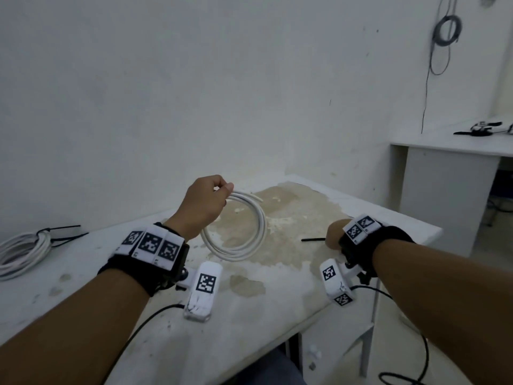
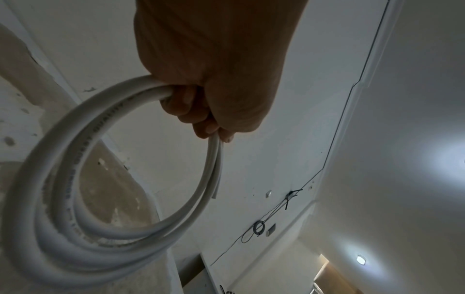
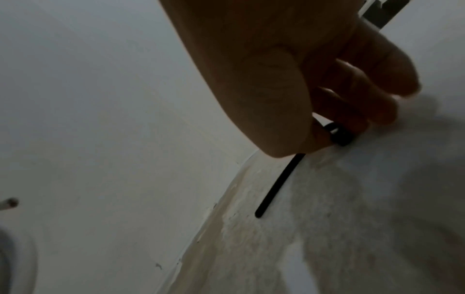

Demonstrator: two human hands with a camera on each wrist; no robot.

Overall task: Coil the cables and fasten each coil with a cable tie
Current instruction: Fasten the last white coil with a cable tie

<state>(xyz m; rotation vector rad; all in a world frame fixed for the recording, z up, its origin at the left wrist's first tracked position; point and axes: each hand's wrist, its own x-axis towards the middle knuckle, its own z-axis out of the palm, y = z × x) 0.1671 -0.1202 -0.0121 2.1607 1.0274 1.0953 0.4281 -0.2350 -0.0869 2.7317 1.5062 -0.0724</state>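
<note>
White loops of round plastic cable (image 1: 236, 226) hang pale against the bench (image 1: 277, 301), whose off-white top shows a big tan-brown blotchy stain in the middle. A thin black plastic cable tie (image 1: 312, 240) lies dark across that stain. Far left, a second white cable bundle (image 1: 22, 251) carries black ties. The wristbands (image 1: 155, 248) are black, studded with white blocks printed in black-and-white square codes. The wall (image 1: 194, 79) is plain, scuffed white.
</note>
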